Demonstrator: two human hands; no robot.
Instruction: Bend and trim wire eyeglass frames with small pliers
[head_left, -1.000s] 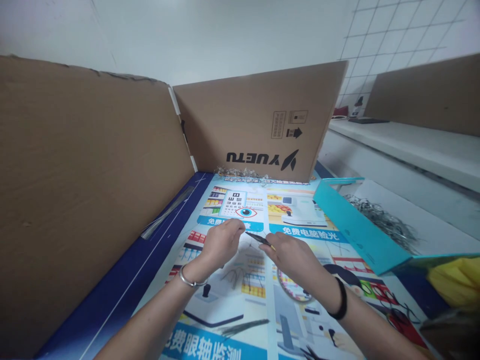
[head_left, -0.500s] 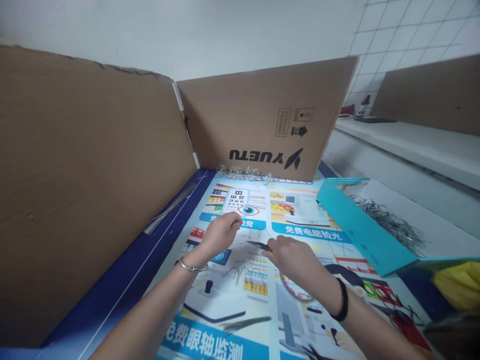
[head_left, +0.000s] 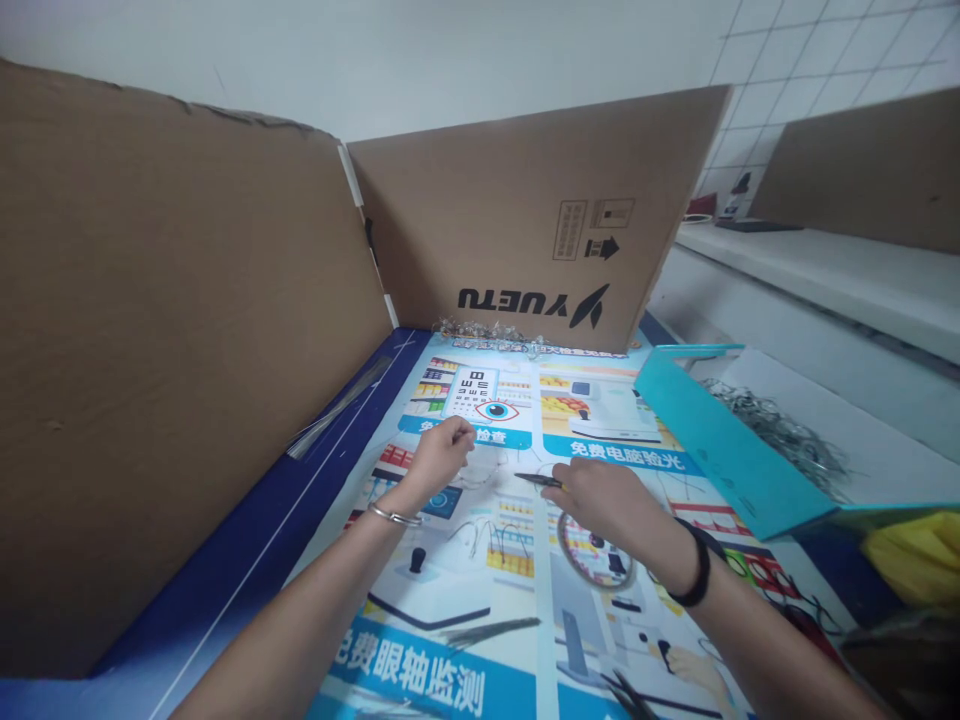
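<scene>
My right hand [head_left: 600, 500] is wrapped round dark-tipped pliers [head_left: 535, 480], their narrow jaws pointing left. My left hand [head_left: 442, 455], wearing a bangle, is closed in a pinch left of the plier tips. Whatever sits in that pinch is too thin or hidden to make out. Faint thin lines show on the mat between the hands. Below them lie several bent wires [head_left: 491, 540] and a bundle of straight wires [head_left: 491, 632]. A round dish [head_left: 631, 572] with small coloured bits is partly behind my right wrist.
Cardboard panels [head_left: 187, 350] stand along the left and back, with a heap of small shiny pieces [head_left: 487, 330] at the back panel's foot. At right is a teal box [head_left: 705, 450] of tangled wire [head_left: 780, 430]. More wires [head_left: 337, 410] lie left; a dark tool [head_left: 628, 697] is in front.
The pliers and my right hand have moved slightly right, widening the gap to my left hand. My left hand has shifted a little up and left. The camera view has tilted slightly.
</scene>
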